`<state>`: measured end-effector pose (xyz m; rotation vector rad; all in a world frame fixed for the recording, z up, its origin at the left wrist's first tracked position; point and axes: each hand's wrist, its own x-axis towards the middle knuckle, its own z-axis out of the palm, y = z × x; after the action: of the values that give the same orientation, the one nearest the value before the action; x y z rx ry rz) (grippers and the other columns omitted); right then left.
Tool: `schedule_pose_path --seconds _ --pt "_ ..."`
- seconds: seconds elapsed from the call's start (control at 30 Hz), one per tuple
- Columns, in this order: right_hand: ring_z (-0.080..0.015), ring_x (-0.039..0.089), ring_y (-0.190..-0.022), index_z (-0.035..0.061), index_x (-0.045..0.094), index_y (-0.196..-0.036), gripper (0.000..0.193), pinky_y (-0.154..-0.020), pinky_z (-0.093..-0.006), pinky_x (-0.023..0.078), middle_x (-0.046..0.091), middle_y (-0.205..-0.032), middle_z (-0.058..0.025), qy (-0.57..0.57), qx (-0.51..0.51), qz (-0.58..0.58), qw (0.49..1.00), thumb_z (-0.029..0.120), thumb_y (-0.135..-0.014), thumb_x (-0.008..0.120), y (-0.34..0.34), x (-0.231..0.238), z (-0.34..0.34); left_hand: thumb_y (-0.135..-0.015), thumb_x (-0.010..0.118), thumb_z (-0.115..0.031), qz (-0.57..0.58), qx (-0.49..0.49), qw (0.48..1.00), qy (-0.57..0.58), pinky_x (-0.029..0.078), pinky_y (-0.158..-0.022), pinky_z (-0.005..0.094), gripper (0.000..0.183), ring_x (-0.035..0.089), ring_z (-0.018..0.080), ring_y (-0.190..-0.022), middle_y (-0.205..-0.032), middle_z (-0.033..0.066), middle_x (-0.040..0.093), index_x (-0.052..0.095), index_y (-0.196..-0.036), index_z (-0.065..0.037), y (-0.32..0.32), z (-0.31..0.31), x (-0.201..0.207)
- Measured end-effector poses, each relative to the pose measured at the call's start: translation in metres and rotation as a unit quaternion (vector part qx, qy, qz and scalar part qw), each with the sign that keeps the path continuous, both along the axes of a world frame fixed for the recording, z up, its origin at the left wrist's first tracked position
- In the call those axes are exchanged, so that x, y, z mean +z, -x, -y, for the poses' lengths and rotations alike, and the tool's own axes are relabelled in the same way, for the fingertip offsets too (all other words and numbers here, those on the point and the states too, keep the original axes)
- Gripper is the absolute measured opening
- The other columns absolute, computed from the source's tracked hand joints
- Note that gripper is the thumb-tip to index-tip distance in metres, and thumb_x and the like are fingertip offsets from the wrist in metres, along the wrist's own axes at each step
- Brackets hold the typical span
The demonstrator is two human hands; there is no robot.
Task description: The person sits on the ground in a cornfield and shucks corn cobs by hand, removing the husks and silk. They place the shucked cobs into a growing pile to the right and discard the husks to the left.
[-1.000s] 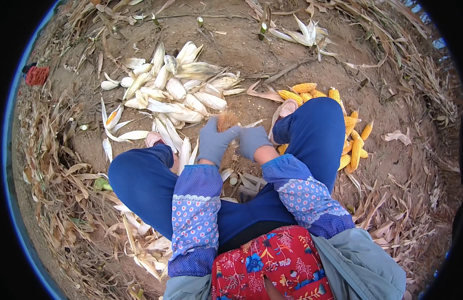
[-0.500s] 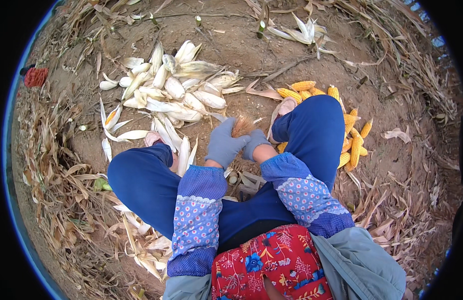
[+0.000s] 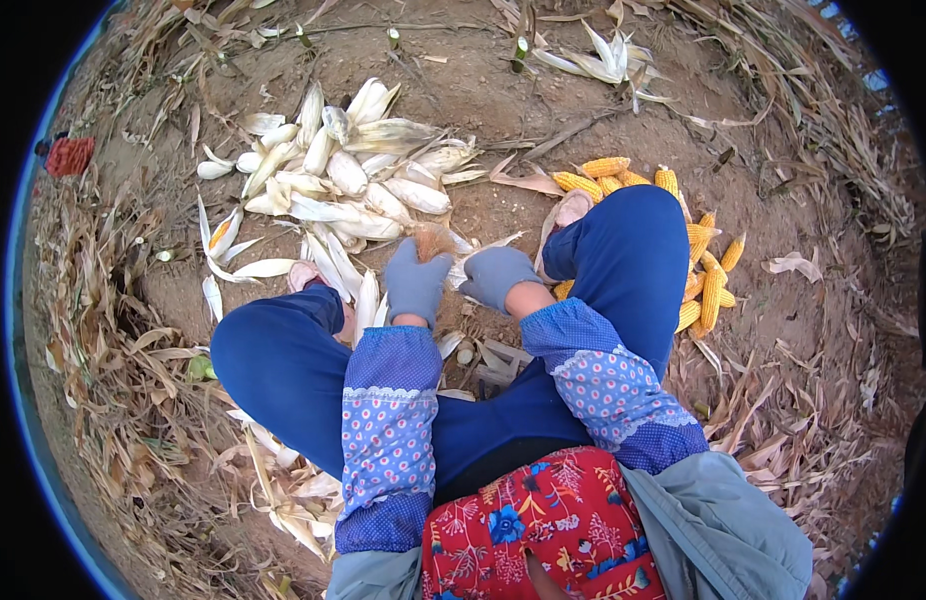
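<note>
In my gloved left hand (image 3: 416, 283), closed, is a tuft of brown corn silk (image 3: 435, 240) that sticks out past the fingers; whatever lies inside the grip is hidden. Close to its right, my gloved right hand (image 3: 497, 278) is curled round a pale corn husk (image 3: 476, 256), part of which shows between the hands. Beyond the left hand lies a heap of unhusked corn ears (image 3: 348, 175). Bare yellow corn cobs (image 3: 711, 290) are piled around the outside of my right knee.
My blue-trousered knees (image 3: 273, 365) spread to either side. A grey slatted piece (image 3: 501, 362) shows between my legs. Dry stalks and leaves (image 3: 103, 370) cover the ground at left, with cut stubs (image 3: 520, 52) at the far side. Something red (image 3: 70, 157) shows at far left.
My hands have moved apart: the left went leftward with the silk tuft, the right shifted slightly nearer its side. Pale husk now shows between them.
</note>
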<state>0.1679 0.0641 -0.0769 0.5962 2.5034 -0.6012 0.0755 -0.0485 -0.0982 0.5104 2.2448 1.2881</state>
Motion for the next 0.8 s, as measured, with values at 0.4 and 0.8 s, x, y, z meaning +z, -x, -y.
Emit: schedule_pose_path --seconds 0.4,0.8 --pt "-0.0313 0.063 -0.086 0.0159 0.068 -0.092 0.033 -0.074 -0.04 0.051 0.065 -0.091 -0.0139 -0.01 -0.014 0.007 1.0 0.037 -0.067 0.063 -0.01 -0.032 -0.005 -0.06 0.075 -0.025 0.028 -0.188 0.981 -0.046 0.049 -0.072 0.0337 0.052 0.062 0.0251 -0.082 -0.089 0.0151 0.064 0.059 -0.102 0.0 -0.018 -0.008 0.039" --pt "-0.0295 0.062 -0.092 0.0164 0.068 -0.096 0.031 -0.076 -0.0401 0.05 0.066 -0.097 -0.0121 -0.019 -0.015 0.071 0.997 0.033 -0.072 0.058 -0.001 -0.02 0.003 -0.062 0.068 -0.018 -0.081 -0.12 0.985 0.092 0.048 -0.075 0.0379 0.045 0.061 0.035 -0.084 -0.089 0.0205 0.063 0.058 -0.103 -0.004 -0.026 -0.01 0.022"
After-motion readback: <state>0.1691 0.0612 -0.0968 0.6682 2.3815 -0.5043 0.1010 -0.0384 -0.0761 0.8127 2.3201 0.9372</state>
